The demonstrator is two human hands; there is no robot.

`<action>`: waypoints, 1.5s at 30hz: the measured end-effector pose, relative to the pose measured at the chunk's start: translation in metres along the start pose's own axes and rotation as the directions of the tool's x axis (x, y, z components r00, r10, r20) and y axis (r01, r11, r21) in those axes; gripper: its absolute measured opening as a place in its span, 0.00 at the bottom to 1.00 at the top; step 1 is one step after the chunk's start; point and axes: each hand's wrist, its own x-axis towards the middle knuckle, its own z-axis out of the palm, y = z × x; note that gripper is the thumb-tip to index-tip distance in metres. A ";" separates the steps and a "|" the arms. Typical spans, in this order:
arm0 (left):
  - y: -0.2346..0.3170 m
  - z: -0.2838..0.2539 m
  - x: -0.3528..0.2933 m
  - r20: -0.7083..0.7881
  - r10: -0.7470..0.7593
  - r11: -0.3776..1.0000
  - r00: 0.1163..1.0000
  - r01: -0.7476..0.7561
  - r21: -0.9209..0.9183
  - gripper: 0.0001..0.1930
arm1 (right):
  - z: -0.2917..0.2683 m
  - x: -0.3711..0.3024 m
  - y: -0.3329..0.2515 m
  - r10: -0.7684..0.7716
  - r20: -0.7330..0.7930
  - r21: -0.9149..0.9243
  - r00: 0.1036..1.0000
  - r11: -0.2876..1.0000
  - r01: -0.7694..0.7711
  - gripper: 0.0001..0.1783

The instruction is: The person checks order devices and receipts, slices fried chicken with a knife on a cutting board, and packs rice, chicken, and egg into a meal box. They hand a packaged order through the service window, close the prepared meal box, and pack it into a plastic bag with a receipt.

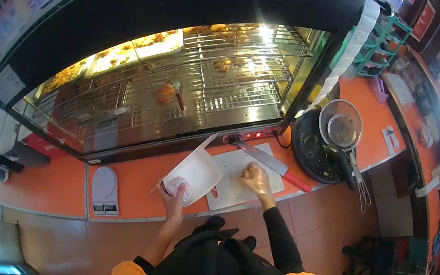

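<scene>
An open white carton (204,171) sits tilted at the counter's front edge, overlapping the left end of a white cutting board (235,189). At its near-left corner, my left hand (172,203) is closed around a round bundle (178,186) in white paper with red print. My right hand (256,180), in a clear plastic glove, is held over the cutting board with its fingers curled in. Whether anything is inside those fingers is hidden. Just beyond it, a broad knife (265,158) with a red handle lies across the board's far side.
A glass-fronted warming cabinet (173,141) with wire racks and fried food stands behind the orange counter (133,196). A kitchen scale (104,191) lies to the left. Rightward are a black pan (310,152), a mesh strainer (341,119) and a whisk (362,194).
</scene>
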 end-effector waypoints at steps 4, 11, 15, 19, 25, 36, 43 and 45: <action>-0.008 0.018 -0.019 -0.043 -0.009 1.000 0.999 0.010 0.018 0.39 | -0.033 -0.006 -0.034 0.120 0.195 0.726 0.973 0.650 -0.226 0.14; 0.027 0.068 -0.051 0.085 0.183 0.956 0.979 -0.197 0.218 0.39 | -0.038 -0.016 -0.073 -0.097 0.174 0.364 0.980 0.931 0.027 0.16; 0.032 0.074 -0.043 0.099 0.126 0.959 0.987 -0.147 0.242 0.42 | -0.022 -0.034 -0.085 -0.228 0.054 0.163 0.972 0.963 0.216 0.14; 0.030 0.067 -0.027 0.181 0.030 0.980 0.983 -0.064 0.186 0.42 | -0.039 -0.028 -0.082 -0.369 0.128 0.045 0.921 0.930 0.366 0.15; 0.079 0.073 -0.021 0.369 -0.264 0.949 0.891 0.172 0.263 0.40 | -0.066 -0.022 -0.073 -0.572 0.167 0.027 0.803 0.817 0.576 0.21; 0.117 0.083 -0.013 0.394 -0.114 0.957 0.912 -0.005 0.289 0.35 | -0.092 -0.042 -0.094 -0.476 0.073 0.416 0.877 0.813 0.406 0.33; 0.114 0.091 -0.011 0.390 -0.150 0.960 0.908 0.039 0.279 0.35 | -0.148 -0.068 -0.116 -0.354 0.148 0.702 0.924 0.696 0.154 0.30; 0.109 0.099 -0.010 0.399 -0.163 0.964 0.902 0.059 0.260 0.35 | -0.155 -0.072 -0.110 -0.270 0.215 0.820 0.939 0.573 -0.023 0.27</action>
